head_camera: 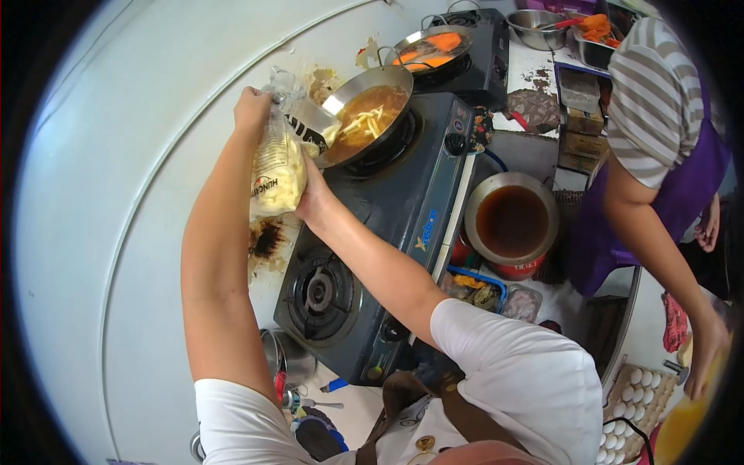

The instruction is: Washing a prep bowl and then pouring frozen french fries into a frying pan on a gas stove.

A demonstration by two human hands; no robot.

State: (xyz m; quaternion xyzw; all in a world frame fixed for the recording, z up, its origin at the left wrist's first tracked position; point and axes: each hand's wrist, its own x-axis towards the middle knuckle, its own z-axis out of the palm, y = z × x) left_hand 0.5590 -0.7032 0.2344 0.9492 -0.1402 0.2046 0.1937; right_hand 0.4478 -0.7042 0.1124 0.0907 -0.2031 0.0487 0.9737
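A clear plastic bag of pale cut french fries point(278, 186) is tilted over the near wok point(331, 104), its mouth towards the oil. My left hand point(253, 109) grips the bag's upper side, close to the wall. Lower down, my right hand point(315, 189) supports the bag from the right. Several fries point(369, 123) lie in the bubbling brown oil point(356, 139). The wok rests on one burner of a dark two-burner gas stove point(401, 192), and the burner nearer me point(318, 293) is bare.
Behind, a second wok point(401, 51) holds orange pieces in oil. Right of the stove, a pot of dark brown liquid point(511, 215) stands low. A co-worker in a purple apron point(616, 226) reaches down near a tray of eggs point(636, 395). The white wall point(157, 99) borders my left side.
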